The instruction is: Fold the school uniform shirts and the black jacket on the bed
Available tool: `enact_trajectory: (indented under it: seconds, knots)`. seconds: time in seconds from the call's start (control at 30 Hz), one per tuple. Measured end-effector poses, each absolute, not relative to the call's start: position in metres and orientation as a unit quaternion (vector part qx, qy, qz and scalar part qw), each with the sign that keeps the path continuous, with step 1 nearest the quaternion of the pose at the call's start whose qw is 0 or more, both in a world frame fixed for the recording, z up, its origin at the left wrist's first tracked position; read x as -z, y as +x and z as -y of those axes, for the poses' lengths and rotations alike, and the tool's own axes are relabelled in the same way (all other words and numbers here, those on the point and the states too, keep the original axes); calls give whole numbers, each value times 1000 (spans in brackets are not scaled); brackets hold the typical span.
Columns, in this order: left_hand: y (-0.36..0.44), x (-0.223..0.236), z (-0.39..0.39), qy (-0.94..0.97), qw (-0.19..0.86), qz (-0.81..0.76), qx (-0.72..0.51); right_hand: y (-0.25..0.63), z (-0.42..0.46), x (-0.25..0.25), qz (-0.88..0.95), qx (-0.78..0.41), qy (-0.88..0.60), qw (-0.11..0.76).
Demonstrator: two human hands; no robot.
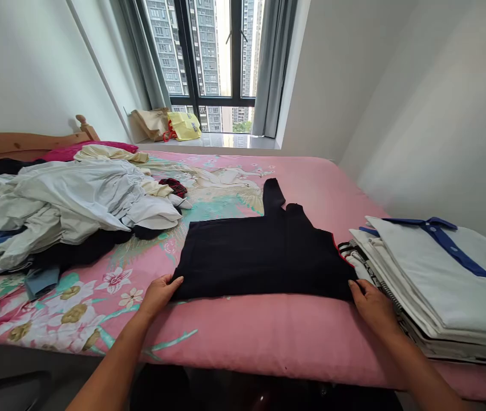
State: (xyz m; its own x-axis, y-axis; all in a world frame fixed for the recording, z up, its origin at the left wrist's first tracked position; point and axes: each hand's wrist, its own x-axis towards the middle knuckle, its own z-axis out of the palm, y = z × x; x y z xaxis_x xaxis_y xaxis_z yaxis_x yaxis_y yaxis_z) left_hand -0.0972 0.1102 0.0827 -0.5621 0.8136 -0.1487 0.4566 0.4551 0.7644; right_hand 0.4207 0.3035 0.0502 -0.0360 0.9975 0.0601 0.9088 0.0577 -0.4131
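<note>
A black shirt (251, 257) with red trim at its neck lies spread on the bed, its near long edge folded straight. One sleeve sticks out toward the window. My left hand (158, 295) pinches the near left corner between thumb and fingers. At the near right corner, by the red trim, my right hand (370, 303) grips the cloth the same way. Just right of that hand stands a stack of folded clothes, topped by a white polo shirt (452, 279) with a blue collar and placket.
A loose heap of clothes (76, 194), mostly white, covers the left of the bed. The pink flowered bedsheet (268, 337) reaches the near edge. Paper and yellow bags (184, 125) sit on the windowsill. A wall runs along the right.
</note>
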Motion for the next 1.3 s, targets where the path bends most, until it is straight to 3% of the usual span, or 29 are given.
enact_trajectory:
  seconds: [0.1, 0.3, 0.5, 0.63, 0.8, 1.0, 1.3]
  knots:
    - [-95, -83, -109, 401, 218, -832, -316, 423, -302, -52, 693, -161, -687, 145]
    - [-91, -80, -109, 418, 248, -806, -339, 417, -301, -40, 695, -165, -675, 185]
    - [-74, -83, -109, 386, 46, -873, -293, 413, -296, -21, 694, -119, -671, 232]
    - [-29, -88, -107, 588, -130, -746, -284, 410, -293, -18, 680, -105, -681, 252]
    - [27, -74, -102, 723, -48, -678, -124, 410, -292, -15, 678, -95, -676, 274]
    - [25, -78, -107, 700, 39, -705, -105, 412, -294, -9, 670, -93, -669, 309]
    - [6, -64, -116, 593, -15, -801, -79, 409, -296, -10, 669, -66, -624, 398]
